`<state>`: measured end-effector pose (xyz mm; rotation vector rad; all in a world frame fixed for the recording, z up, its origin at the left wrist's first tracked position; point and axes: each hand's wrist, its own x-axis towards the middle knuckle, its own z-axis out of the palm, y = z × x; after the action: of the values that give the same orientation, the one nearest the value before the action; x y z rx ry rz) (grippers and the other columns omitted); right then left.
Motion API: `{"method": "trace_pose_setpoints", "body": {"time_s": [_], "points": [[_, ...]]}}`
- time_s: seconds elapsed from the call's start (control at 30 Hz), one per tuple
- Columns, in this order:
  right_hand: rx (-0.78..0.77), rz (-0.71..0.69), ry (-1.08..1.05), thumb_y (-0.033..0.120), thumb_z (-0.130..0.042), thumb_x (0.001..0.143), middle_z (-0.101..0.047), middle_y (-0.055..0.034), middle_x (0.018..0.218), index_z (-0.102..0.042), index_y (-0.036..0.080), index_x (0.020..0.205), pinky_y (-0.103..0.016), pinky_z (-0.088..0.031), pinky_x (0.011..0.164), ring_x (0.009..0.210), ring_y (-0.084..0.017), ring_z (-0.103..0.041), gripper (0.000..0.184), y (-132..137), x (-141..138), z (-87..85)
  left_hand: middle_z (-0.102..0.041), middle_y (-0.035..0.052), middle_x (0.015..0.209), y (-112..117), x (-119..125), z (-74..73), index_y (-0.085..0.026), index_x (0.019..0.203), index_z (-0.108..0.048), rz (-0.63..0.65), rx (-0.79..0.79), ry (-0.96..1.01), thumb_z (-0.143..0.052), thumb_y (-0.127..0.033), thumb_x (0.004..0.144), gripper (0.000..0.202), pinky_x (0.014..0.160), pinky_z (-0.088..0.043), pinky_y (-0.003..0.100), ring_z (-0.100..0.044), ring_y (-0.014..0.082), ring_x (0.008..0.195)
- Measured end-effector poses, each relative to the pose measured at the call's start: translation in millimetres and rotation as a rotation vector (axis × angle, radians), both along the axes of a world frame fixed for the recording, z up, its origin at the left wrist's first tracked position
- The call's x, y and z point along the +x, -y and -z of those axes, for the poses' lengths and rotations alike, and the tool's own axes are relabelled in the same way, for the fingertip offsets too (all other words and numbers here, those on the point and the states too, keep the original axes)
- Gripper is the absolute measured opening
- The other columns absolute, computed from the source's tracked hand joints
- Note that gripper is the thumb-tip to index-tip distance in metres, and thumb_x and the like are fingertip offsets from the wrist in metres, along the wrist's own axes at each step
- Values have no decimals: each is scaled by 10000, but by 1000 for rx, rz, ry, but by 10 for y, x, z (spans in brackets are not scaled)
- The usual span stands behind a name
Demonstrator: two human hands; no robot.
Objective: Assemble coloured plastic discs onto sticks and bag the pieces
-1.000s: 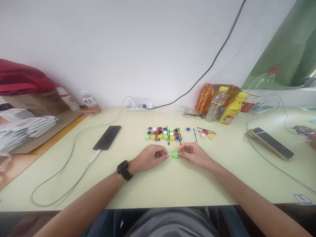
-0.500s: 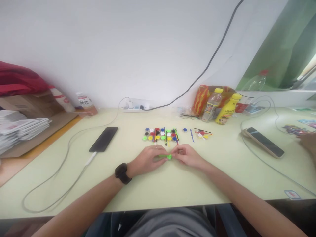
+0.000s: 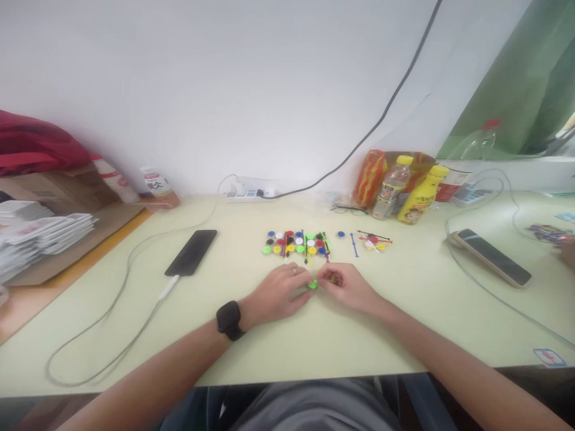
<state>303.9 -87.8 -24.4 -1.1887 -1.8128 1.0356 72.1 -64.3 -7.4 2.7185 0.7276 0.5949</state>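
My left hand [image 3: 284,293], with a ring and a black watch on the wrist, pinches a small green plastic disc [image 3: 313,284] low over the table. Just right of the disc, my right hand [image 3: 348,286] is closed, thumb and fingers pressed together; what it holds, if anything, is too small to make out. Beyond my hands lie rows of coloured discs [image 3: 291,241] with thin arrow-shaped sticks across them. A lone blue disc [image 3: 341,234], a blue stick [image 3: 354,245] and a small pile of mixed sticks and discs [image 3: 374,240] lie to their right.
A black phone [image 3: 191,252] on a white cable lies left; another phone [image 3: 493,257] lies right. Bottles [image 3: 392,187] and a red-yellow bag [image 3: 369,179] stand by the wall. White stacked packs [image 3: 63,233] are at far left. A person's hand [image 3: 568,252] shows at the right edge.
My right fingertips have drawn slightly away from the green disc, leaving a small gap. My left hand still pinches it. The whole view has shifted a little.
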Motion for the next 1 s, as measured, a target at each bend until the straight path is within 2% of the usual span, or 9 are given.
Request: {"method": "trace_pose_setpoints", "body": {"time_s": [0.3, 0.43, 0.57, 0.73, 0.77, 0.83, 0.9, 0.93, 1.0], "points": [[81, -5, 74, 153, -588, 831, -672, -12, 748, -668, 208, 815, -269, -403, 580, 629, -154, -550, 98, 1, -1, 47, -675, 91, 1088, 14, 61, -18, -205, 1022, -614, 8, 78, -87, -542, -238, 1015, 79, 879, -454, 381, -600, 245, 970], [107, -3, 104, 161, -583, 845, -671, -13, 753, -669, 212, 825, -273, -408, 578, 629, -156, -546, 102, 5, -6, 54, -676, 88, 1101, 13, 54, -3, -213, 1035, -614, -1, 46, -58, -554, -246, 1006, 74, 897, -460, 390, -606, 252, 998], [93, 37, 120, 271, -605, 914, -664, -19, 793, -675, 210, 933, -284, -407, 553, 606, -152, -533, 95, 17, 28, 55, -674, 79, 1170, 9, 6, -3, -228, 1090, -611, -17, -68, 64, -653, -316, 962, 161, 963, -471, 401, -612, 259, 1069], [92, 143, 142, 471, -593, 974, -639, -54, 994, -643, 213, 1180, -310, -448, 590, 587, -130, -509, 334, 46, 128, -42, -661, 83, 1220, -7, -42, -39, -234, 1203, -601, -129, -219, 231, -549, -386, 1042, 227, 985, -487, 397, -608, 251, 1113], [87, 152, 140, 495, -576, 984, -628, -51, 984, -657, 213, 1124, -314, -450, 610, 596, -131, -504, 325, 50, 149, -81, -662, 77, 1221, -9, -47, -45, -239, 1209, -604, -152, -234, 245, -514, -385, 1060, 227, 992, -484, 398, -607, 247, 1110], [21, 122, 84, 546, -491, 1022, -568, -20, 806, -625, 207, 812, -319, -435, 632, 591, -138, -470, 421, 53, 188, -169, -658, 68, 1234, -9, -52, -55, -247, 1220, -606, -188, -251, 264, -461, -384, 1085, 241, 1003, -475, 397, -603, 240, 1107], [-54, 88, -25, 585, -384, 1053, -402, 14, 614, -397, 223, 560, -324, -414, 646, 571, -146, -414, 611, 45, 225, -246, -649, 64, 1246, -8, -54, -62, -251, 1235, -601, -219, -252, 286, -422, -382, 1101, 259, 1010, -465, 395, -594, 235, 1107], [-62, 95, -68, 597, -358, 1057, -345, 19, 580, -322, 229, 526, -326, -407, 658, 571, -149, -398, 648, 37, 241, -273, -647, 64, 1243, -7, -54, -65, -250, 1239, -598, -235, -248, 296, -411, -383, 1105, 266, 1006, -463, 395, -592, 233, 1099], [-22, 153, -79, 610, -381, 1048, -388, 9, 601, -391, 222, 529, -329, -403, 686, 608, -159, -426, 648, 19, 260, -295, -647, 64, 1226, -8, -51, -69, -248, 1236, -598, -257, -242, 309, -408, -392, 1107, 271, 996, -463, 397, -589, 232, 1078]]}}
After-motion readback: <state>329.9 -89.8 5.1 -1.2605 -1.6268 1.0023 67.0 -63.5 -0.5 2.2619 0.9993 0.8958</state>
